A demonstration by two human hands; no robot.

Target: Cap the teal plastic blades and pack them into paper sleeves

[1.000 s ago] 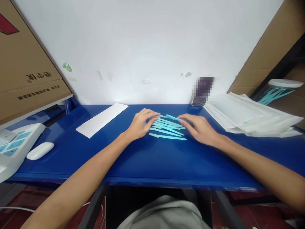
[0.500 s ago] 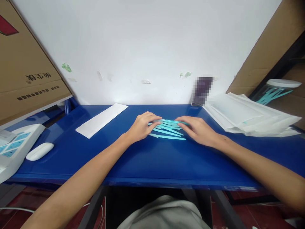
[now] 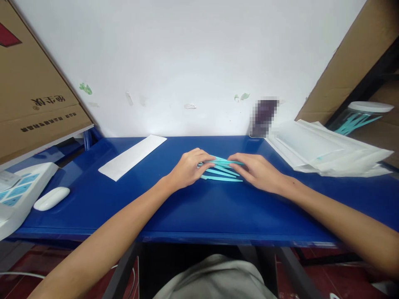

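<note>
Several thin turquoise plastic sticks [image 3: 222,171] lie bunched on the blue table [image 3: 199,211], at its middle. My left hand [image 3: 189,168] rests on their left ends, fingers curled over them. From the right, my right hand [image 3: 255,169] presses against the other ends, its fingers stretched across the bunch. The two hands squeeze the sticks between them, fingertips almost meeting. The lowest stick pokes out toward me.
A white paper sleeve [image 3: 132,156] lies at the back left. A stack of white pouches [image 3: 324,149] sits at the right, with a jar of turquoise sticks [image 3: 361,117] behind it. A white mouse [image 3: 52,198] and a white device [image 3: 15,195] are at the left, under a cardboard box [image 3: 34,91].
Both hands have slid inward toward each other. The sticks, spread in a fan a second ago, are now gathered into a tighter bunch.
</note>
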